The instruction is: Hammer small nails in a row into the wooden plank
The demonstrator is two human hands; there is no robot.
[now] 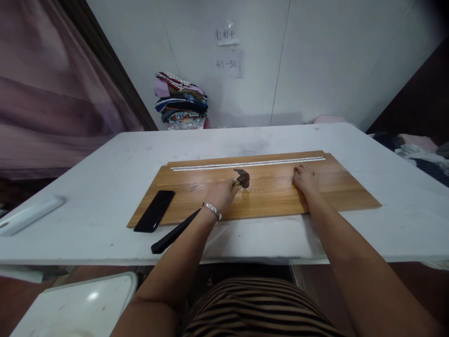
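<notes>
A wooden board (336, 189) lies on the white table (105, 187). My left hand (220, 194), a bracelet at its wrist, is closed round a hammer's neck close to its dark head (242, 177); the long black handle (175, 234) runs back under my forearm past the board's near edge. The head rests on the board beside a short row of small nails (256, 190) set in the wood. My right hand (304, 180) presses palm-down on the board to the right, fingers together and flat. Loose nails (196, 187) lie left of my left hand.
A black phone (154, 210) lies on the board's left end. A white strip (245, 164) runs along the board's far edge. A white ruler-like bar (28, 215) sits at the table's left. Folded cloth (180, 100) is stacked against the wall behind. A white chair (80, 304) stands lower left.
</notes>
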